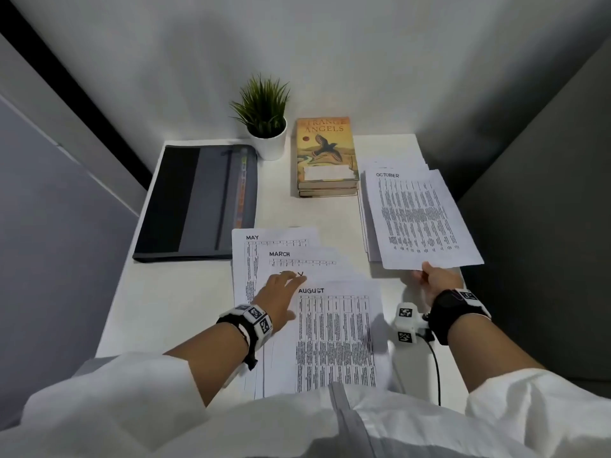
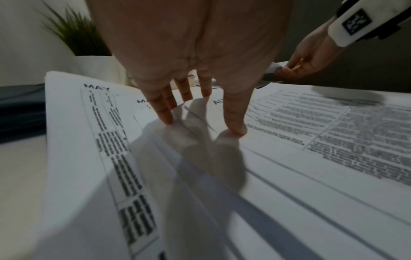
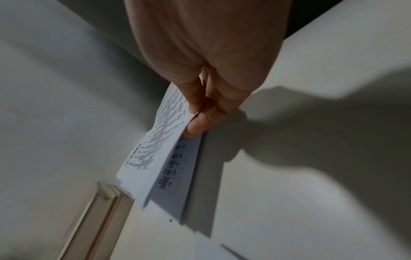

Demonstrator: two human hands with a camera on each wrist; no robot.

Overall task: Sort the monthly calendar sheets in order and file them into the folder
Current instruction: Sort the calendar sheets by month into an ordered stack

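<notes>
Fanned calendar sheets lie on the white table in front of me: MAY [image 1: 251,238], MARCH [image 1: 281,254], a partly covered sheet, and AUGUST [image 1: 337,328] nearest. My left hand [image 1: 281,289] rests flat on this fan, straight fingertips [image 2: 166,117] pressing the paper. My right hand [image 1: 433,279] pinches the near edge of the OCTOBER sheet [image 1: 416,216], lifted a little above a second pile [image 1: 370,239] at the right; the right wrist view shows thumb and fingers on that OCTOBER sheet [image 3: 155,140]. The dark grey folder [image 1: 198,203] lies closed at the left.
A potted plant [image 1: 267,127] and stacked books [image 1: 325,157] stand at the back middle. Grey walls close in the table on both sides. A white marker block with a cable [image 1: 406,322] hangs by my right wrist.
</notes>
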